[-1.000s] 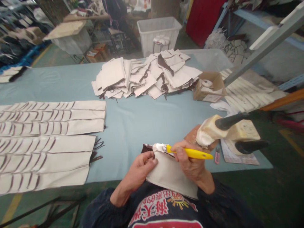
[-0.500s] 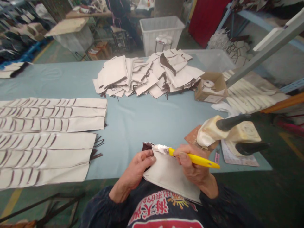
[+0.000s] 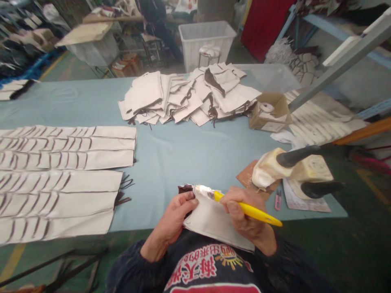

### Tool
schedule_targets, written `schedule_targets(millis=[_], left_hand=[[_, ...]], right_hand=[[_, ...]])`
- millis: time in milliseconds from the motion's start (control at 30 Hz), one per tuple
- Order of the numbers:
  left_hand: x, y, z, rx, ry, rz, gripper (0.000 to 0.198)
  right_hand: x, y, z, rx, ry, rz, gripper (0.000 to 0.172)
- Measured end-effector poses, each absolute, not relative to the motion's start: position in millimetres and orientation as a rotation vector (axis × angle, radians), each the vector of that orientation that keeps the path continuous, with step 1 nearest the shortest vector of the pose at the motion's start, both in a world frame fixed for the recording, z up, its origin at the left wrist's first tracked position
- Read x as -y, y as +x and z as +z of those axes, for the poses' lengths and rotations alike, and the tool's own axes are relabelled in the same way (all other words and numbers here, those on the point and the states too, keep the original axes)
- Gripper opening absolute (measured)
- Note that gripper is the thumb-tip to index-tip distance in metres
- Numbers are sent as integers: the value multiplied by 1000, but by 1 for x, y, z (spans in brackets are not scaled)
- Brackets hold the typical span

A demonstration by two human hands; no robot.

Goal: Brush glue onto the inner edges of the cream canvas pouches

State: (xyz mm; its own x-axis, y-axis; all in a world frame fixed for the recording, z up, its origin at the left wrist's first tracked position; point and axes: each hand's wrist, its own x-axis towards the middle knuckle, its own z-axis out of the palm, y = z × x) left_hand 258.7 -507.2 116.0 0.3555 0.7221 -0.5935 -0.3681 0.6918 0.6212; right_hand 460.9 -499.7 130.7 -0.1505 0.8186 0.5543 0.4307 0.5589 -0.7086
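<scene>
My right hand (image 3: 246,213) is closed round a brush with a yellow handle (image 3: 259,214). White paste coats the brush's tip, which rests against the upper edge of a cream fabric piece (image 3: 215,221). My left hand (image 3: 175,217) pinches that piece at its upper left corner, thumb on top, beside a dark brown strip (image 3: 185,188). The lower edge of the piece lies against my apron (image 3: 210,264). To the right, white paste (image 3: 262,178) sits at the mouth of a tipped cream container (image 3: 270,162) with a black handle.
Rows of overlapping cream pieces (image 3: 88,181) with dark edges lie on the left of the table. A loose heap of similar pieces (image 3: 186,97) is at the back, beside a cardboard box (image 3: 270,112). Pink snips (image 3: 277,200) lie near the containers. Beyond sits a person (image 3: 155,24).
The brush tip has shifted slightly left along the fabric's upper edge, and its handle has tilted a little. My left hand keeps its pinch. The view has moved slightly.
</scene>
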Motion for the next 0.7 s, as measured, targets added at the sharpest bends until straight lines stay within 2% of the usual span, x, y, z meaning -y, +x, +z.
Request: schedule_targets(millis=[200, 500, 700], left_hand=[[509, 260, 116, -986, 415, 750, 37], [511, 266, 110, -1071, 516, 842, 49], [511, 268, 113, -1121, 823, 846, 45]], right_hand=[[501, 469, 130, 1822, -1095, 367, 31], [518, 459, 138, 1800, -1169, 292, 19], [510, 427, 146, 1917, -967, 285, 25]])
